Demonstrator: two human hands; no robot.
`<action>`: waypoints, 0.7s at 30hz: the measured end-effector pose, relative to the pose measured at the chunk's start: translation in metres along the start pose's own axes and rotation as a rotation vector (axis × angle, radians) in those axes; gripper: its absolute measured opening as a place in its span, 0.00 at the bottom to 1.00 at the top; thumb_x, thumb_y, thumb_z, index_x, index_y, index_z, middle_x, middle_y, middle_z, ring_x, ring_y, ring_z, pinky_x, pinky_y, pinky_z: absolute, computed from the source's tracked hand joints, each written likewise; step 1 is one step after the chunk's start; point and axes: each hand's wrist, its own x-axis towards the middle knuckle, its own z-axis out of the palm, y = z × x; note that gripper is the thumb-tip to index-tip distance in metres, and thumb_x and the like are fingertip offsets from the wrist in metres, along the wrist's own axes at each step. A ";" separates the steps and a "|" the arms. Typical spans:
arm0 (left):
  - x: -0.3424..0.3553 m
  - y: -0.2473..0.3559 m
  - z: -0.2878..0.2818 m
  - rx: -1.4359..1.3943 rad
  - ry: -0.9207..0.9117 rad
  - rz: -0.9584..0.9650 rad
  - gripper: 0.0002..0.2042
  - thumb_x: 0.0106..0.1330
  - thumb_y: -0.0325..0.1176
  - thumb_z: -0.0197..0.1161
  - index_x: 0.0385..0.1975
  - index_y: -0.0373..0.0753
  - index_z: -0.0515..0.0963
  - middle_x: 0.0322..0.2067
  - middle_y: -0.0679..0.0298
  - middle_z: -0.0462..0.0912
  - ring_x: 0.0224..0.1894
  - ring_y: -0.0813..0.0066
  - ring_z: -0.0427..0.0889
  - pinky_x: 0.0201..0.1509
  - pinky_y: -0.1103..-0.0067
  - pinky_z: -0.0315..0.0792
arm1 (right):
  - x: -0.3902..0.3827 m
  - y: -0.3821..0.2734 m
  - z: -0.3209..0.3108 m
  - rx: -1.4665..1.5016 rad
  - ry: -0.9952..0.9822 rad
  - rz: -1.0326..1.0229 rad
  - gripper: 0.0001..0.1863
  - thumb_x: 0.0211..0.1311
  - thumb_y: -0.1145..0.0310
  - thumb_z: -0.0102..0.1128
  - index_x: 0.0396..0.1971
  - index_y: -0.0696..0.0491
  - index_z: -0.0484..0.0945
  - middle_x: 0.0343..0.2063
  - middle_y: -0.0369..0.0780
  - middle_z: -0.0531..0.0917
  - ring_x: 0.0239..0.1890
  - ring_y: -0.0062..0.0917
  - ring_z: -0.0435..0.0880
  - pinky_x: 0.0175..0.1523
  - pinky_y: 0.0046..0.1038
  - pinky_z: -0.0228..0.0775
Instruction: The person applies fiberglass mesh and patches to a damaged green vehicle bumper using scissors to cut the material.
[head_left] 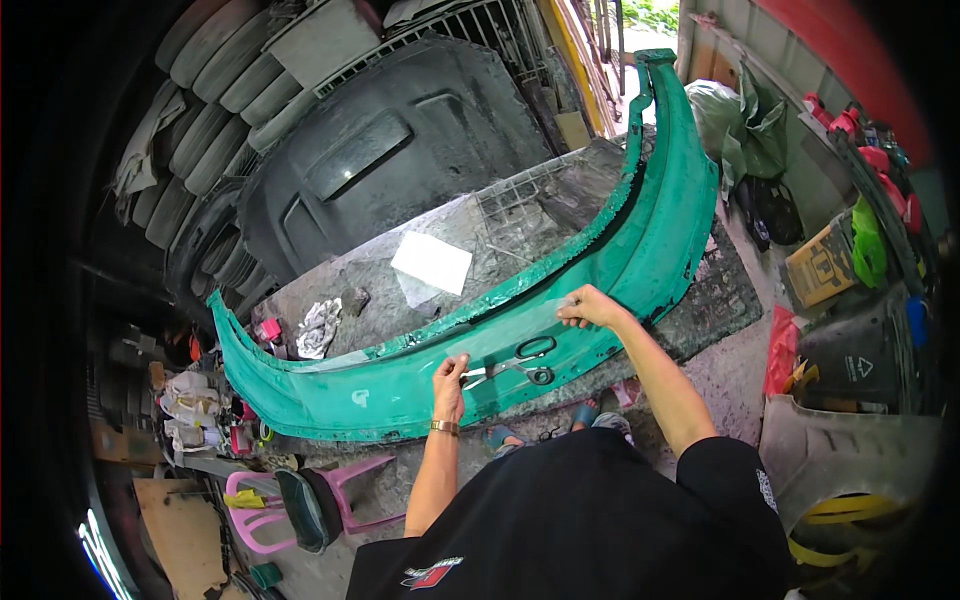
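A long, curved green car bumper [330, 397] lies across the low work table in front of me. Over its middle, a thin see-through whitish strip [512, 335] stretches between my hands. My left hand [449, 388], with a watch on its wrist, is closed in a pinch at the strip's left end. Higher up and to the right, my right hand [590, 307] pinches the other end. Open scissors [538, 376] with dark handles rest on the bumper below the strip. Their blade tips point toward my left fingers; whether they touch is unclear.
Behind the bumper, the table [385, 322] bears a white sheet [432, 262] and a crumpled cloth [319, 329]. A black moulded panel [400, 150] leans beyond it, near stacked tyres [235, 60]. A pink chair [362, 500] stands at lower left, a yellow box [820, 265] at right.
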 end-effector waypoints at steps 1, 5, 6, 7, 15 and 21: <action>0.003 0.000 -0.002 0.063 -0.036 0.031 0.06 0.60 0.35 0.66 0.27 0.42 0.80 0.22 0.75 0.74 0.25 0.86 0.69 0.30 0.84 0.63 | 0.002 0.001 0.000 -0.022 0.027 -0.012 0.11 0.57 0.63 0.63 0.26 0.57 0.81 0.23 0.34 0.82 0.26 0.17 0.79 0.26 0.22 0.70; 0.013 -0.005 0.003 0.232 -0.085 0.088 0.07 0.58 0.33 0.67 0.25 0.38 0.79 0.22 0.75 0.75 0.25 0.87 0.69 0.30 0.84 0.62 | -0.004 0.006 -0.002 -0.047 0.123 -0.094 0.12 0.56 0.64 0.63 0.24 0.59 0.79 0.20 0.37 0.81 0.25 0.20 0.78 0.27 0.26 0.69; 0.021 -0.010 -0.008 0.303 -0.070 0.127 0.07 0.57 0.32 0.68 0.26 0.35 0.79 0.22 0.73 0.76 0.25 0.87 0.68 0.29 0.84 0.63 | -0.007 0.004 0.001 -0.128 0.177 -0.125 0.11 0.56 0.65 0.63 0.25 0.59 0.78 0.20 0.39 0.80 0.25 0.24 0.78 0.29 0.27 0.68; 0.026 -0.013 -0.012 0.316 -0.064 0.123 0.07 0.57 0.32 0.68 0.26 0.35 0.79 0.22 0.73 0.76 0.25 0.87 0.68 0.29 0.84 0.63 | -0.010 0.004 0.005 -0.206 0.236 -0.148 0.11 0.55 0.66 0.63 0.25 0.60 0.77 0.20 0.42 0.79 0.25 0.28 0.78 0.30 0.29 0.67; 0.058 -0.043 0.008 0.556 0.120 0.424 0.08 0.56 0.31 0.67 0.26 0.31 0.78 0.21 0.65 0.78 0.25 0.79 0.71 0.33 0.78 0.67 | -0.029 0.019 0.036 -0.260 0.643 -0.292 0.07 0.53 0.70 0.62 0.28 0.57 0.76 0.26 0.43 0.78 0.32 0.39 0.77 0.38 0.36 0.68; 0.079 -0.049 0.023 0.482 0.292 0.481 0.10 0.57 0.30 0.67 0.21 0.31 0.74 0.20 0.67 0.74 0.24 0.81 0.66 0.30 0.79 0.64 | -0.007 0.030 0.049 -0.360 0.889 -0.440 0.05 0.51 0.73 0.63 0.27 0.55 0.76 0.29 0.40 0.75 0.36 0.37 0.75 0.41 0.35 0.68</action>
